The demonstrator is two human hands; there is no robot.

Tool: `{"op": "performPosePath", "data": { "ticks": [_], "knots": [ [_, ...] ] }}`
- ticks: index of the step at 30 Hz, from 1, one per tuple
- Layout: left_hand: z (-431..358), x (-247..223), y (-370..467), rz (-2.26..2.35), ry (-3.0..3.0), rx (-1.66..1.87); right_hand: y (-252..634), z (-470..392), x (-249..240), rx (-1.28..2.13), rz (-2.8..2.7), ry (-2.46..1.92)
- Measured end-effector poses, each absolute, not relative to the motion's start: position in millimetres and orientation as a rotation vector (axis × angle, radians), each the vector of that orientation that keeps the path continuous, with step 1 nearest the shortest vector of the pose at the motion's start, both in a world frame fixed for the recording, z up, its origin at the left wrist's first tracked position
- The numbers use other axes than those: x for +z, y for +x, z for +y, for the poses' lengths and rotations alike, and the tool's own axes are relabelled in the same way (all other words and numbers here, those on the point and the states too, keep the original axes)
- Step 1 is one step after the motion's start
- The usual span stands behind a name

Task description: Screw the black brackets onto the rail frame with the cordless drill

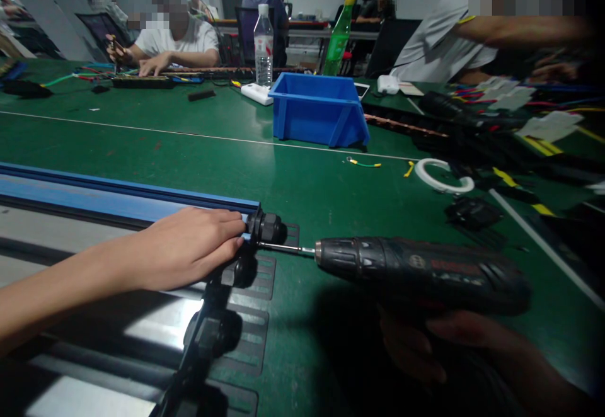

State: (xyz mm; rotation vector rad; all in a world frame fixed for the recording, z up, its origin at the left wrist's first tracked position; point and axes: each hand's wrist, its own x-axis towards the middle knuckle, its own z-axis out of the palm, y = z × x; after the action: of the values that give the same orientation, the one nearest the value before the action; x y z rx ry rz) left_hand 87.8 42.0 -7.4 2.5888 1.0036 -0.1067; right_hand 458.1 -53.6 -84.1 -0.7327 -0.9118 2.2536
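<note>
A cordless drill (420, 275) lies level, its handle wrapped by my right hand (439, 341), which is in dark shadow. The drill's long thin bit (288, 249) reaches left to the end of a blue and silver metal frame (118, 201), just by the fingertips of my left hand (198, 244). That hand rests palm down over the frame's end, fingers together against a black cable gland (269, 227). More black glands (220, 332) and flat slotted black brackets (253, 341) stick out along the same end.
A blue bin (316, 111) stands on the green table (189, 146), behind the drill. A clear bottle (263, 48) and a green bottle (338, 39) are behind it. Cables, a white ring (442, 176) and black parts lie right. People sit at the far side.
</note>
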Motion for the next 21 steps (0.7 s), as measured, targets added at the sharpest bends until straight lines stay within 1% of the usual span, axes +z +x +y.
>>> {"op": "performPosePath", "data": {
  "ticks": [4, 9, 15, 21],
  "knots": [
    [42.1, -5.9, 88.3, 1.002, 2.582, -0.130, 457.8, -51.0, -82.5, 2.217, -1.063, -0.790],
    [41.6, -2.9, 90.5, 1.011, 2.572, -0.159, 457.9, -50.9, -83.5, 2.297, -0.987, -0.752],
    [40.4, -3.6, 89.3, 1.014, 2.582, -0.160, 460.6, -58.8, -83.5, 2.229, -0.793, -0.849],
    [43.6, -4.3, 88.3, 1.026, 2.568, -0.124, 458.5, -55.7, -84.1, 2.220, -0.817, -0.839]
  ]
}}
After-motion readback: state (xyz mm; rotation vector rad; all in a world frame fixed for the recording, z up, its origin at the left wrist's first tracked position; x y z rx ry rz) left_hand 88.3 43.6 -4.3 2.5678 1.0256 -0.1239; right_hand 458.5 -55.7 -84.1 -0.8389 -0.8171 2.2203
